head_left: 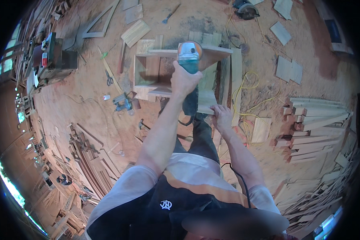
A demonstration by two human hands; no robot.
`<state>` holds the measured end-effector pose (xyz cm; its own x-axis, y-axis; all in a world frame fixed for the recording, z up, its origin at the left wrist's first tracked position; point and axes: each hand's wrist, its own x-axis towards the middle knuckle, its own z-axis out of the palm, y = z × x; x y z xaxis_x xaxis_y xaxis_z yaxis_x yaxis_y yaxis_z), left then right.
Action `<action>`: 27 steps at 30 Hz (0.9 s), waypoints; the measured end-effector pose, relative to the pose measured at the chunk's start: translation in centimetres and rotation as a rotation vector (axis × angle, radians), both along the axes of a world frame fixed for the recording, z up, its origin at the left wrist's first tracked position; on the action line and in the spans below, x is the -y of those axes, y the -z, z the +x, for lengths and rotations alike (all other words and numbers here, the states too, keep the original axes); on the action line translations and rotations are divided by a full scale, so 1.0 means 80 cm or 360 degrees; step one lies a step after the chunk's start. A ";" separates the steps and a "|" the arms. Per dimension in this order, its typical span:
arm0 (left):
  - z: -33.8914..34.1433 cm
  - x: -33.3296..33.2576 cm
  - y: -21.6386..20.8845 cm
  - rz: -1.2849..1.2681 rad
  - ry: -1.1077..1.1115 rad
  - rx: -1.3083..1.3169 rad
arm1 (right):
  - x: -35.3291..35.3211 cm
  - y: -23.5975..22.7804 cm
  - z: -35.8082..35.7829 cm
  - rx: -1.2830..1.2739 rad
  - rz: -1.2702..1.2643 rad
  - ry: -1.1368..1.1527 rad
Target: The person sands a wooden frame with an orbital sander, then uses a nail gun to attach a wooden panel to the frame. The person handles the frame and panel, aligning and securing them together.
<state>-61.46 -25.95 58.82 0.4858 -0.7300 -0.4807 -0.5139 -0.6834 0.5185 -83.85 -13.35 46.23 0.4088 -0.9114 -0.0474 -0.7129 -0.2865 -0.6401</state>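
Note:
My left hand (184, 83) is wrapped round the teal body of an angle grinder (189, 62) with a metal head and an orange disc. The grinder is over the far side of a wooden box frame (142, 87), beside its slanting board (216, 54). Whether the disc touches the wood I cannot tell. My right hand (222, 118) is at the near right of the frame, its bent fingers closed on the corner of a pale board (206, 102). The frame lies on the ground before my legs, its left compartment facing up.
Yellow cord (250, 80) snakes along the ground at right, near stacked timber (316, 120). A circular saw (245, 10) sits at the far right. Another power tool (124, 103), scissors (109, 78) and a hammer (144, 125) lie at left. Long strips (86, 156) are piled at near left.

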 end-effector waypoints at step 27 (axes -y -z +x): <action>0.014 -0.002 -0.001 -0.0017 0.0237 0.0003 | -0.002 -0.002 -0.001 -0.0064 0.0026 0.0017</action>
